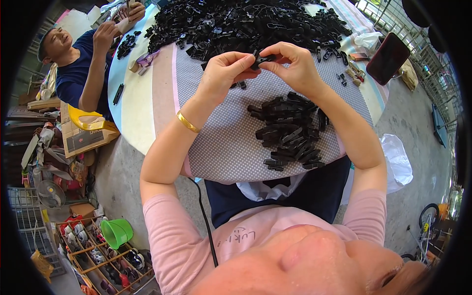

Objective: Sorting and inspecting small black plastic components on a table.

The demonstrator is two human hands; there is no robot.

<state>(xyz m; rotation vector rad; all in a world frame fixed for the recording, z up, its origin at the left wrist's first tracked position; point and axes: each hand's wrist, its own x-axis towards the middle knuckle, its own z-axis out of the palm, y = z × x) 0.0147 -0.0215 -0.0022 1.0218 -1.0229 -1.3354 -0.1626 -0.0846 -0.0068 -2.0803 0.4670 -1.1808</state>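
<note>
Between my fingertips, over the near edge of a big heap, is a small black plastic part, perhaps a clip. My left hand pinches it from the left, thumb and fingers pressed together. From the other side my right hand pinches it between thumb and forefinger. The fingers cover much of the part. Beyond both hands spreads the large heap of black plastic parts. Closer to me, below my right hand, lies a smaller pile of long black pieces.
A round table with a dotted, striped cloth carries everything. At the right stands a dark phone-like screen. A co-worker sits at the far left, hands raised. A black cable hangs by my lap; a green bucket is lower left.
</note>
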